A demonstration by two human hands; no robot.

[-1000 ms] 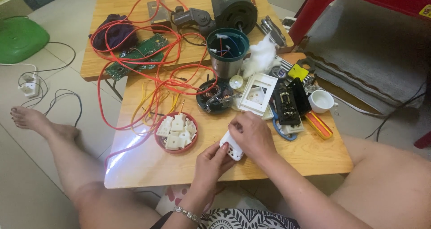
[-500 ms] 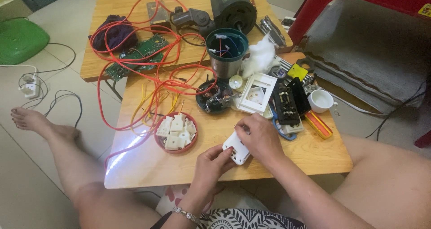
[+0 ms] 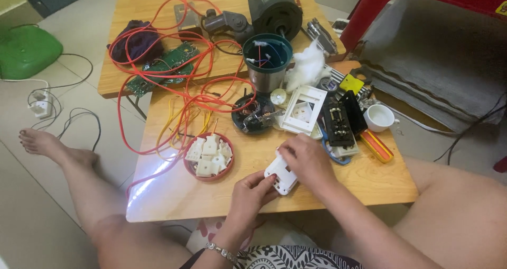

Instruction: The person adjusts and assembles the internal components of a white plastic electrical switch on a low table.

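**On the near table: both hands on one white plate**

At the table's (image 3: pixel 369 182) front edge we hold a white plate (image 3: pixel 281 174) between both hands. Our left hand (image 3: pixel 249 193) grips its lower corner with closed fingers. Our right hand (image 3: pixel 308 161) covers its upper right side, fingers curled over it. Just left sits a red dish (image 3: pixel 191 168) of white parts. A black module (image 3: pixel 338 122) lies behind the right hand.

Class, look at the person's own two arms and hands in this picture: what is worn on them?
Both forearms are bare, with no sleeves and no gloves. The left hand has a thin silvery beaded bracelet at its wrist. The right hand shows no bracelet or watch.
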